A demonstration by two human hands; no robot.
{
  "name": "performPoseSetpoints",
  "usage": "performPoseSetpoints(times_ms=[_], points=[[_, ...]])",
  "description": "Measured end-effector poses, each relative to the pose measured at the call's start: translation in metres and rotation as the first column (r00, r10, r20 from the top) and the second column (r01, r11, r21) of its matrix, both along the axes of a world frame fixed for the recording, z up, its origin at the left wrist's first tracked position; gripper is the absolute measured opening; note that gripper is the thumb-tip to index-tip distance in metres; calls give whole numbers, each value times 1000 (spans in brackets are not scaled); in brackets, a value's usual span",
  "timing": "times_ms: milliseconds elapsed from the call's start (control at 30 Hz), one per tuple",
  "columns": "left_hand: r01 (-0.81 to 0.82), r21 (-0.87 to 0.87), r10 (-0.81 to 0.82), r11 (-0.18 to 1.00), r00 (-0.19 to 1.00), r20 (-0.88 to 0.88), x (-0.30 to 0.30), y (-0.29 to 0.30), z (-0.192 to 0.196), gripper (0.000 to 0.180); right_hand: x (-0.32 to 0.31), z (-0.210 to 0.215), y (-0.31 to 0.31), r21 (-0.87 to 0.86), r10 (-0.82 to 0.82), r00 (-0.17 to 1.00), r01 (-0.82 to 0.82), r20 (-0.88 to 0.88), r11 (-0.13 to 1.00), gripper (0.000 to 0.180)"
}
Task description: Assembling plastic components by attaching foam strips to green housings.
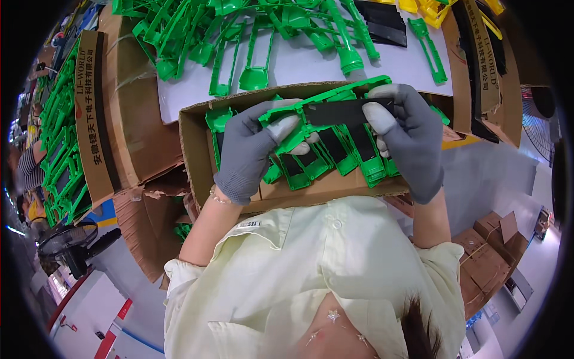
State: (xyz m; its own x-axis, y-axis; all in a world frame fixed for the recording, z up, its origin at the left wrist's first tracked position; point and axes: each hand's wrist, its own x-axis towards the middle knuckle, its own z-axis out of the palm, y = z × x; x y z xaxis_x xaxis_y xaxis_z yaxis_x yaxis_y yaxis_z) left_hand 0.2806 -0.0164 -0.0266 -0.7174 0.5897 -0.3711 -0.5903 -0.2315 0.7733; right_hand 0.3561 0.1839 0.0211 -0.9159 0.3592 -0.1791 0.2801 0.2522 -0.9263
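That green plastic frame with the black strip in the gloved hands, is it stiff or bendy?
Probably fairly stiff: the green plastic frame spans between the left hand and right hand without sagging. Likely light, being thin and openwork.

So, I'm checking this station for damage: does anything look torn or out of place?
Yes. The brown cardboard box at lower left has a ragged, torn edge. The green plastic part with its black strip, held between left hand and right hand, looks intact.
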Motion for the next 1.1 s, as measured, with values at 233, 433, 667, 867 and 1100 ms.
performPoseSetpoints(times_ms=[233, 433, 667, 867, 1100], points=[[7, 16, -8, 1000, 999, 52, 7, -2, 2, 29, 3, -12, -3, 423, 153, 966, -51, -210, 905, 13], [15, -35, -12, 999, 995, 97, 12, 2, 0, 28, 0, -20, -4, 201, 90, 996, -87, -7, 976, 16], [94, -151, -100, 984, 994, -38, 13, -3, 10, 26, 7, -10, -1, 523, 62, 990, 14, -126, 852, 32], [180, -197, -192, 964, 980, -43, 24, -13, -8, 26, 26, -46, 10, 90, 358, 929, -367, 97, 926, 19], [286, -326, -278, 901, 958, 71, 8, -44, 12, 19, 41, -71, -16, 335, 341, 936, -350, 90, 875, 20]])
